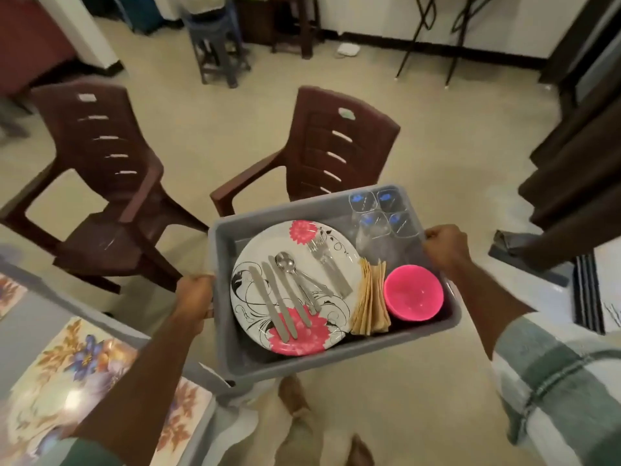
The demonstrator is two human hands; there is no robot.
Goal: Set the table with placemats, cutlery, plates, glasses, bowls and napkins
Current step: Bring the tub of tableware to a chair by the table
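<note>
Grey plastic tub is carried in the air above the floor, one hand on each short side. Left hand has fingers curled round the tub's left rim; right hand has fingers curled over the right rim. The tub tilts a little, far right corner highest. Inside, on the left, a white plate with pink flowers and black scrollwork lies nearly flat; whether it is one plate or a stack cannot be told. On the plate lie knives, side by side, then spoons, then forks toward the right, all handles pointing to the near edge. Just right of the plate, brown napkins stand on edge, fanned. A pink bowl sits upright in the near right corner, touching the napkins. Four clear glasses stand together in the far right corner. At lower left, a table carries floral placemats; the tub's near left corner overlaps the table edge. Two brown plastic chairs stand beyond the tub.
</note>
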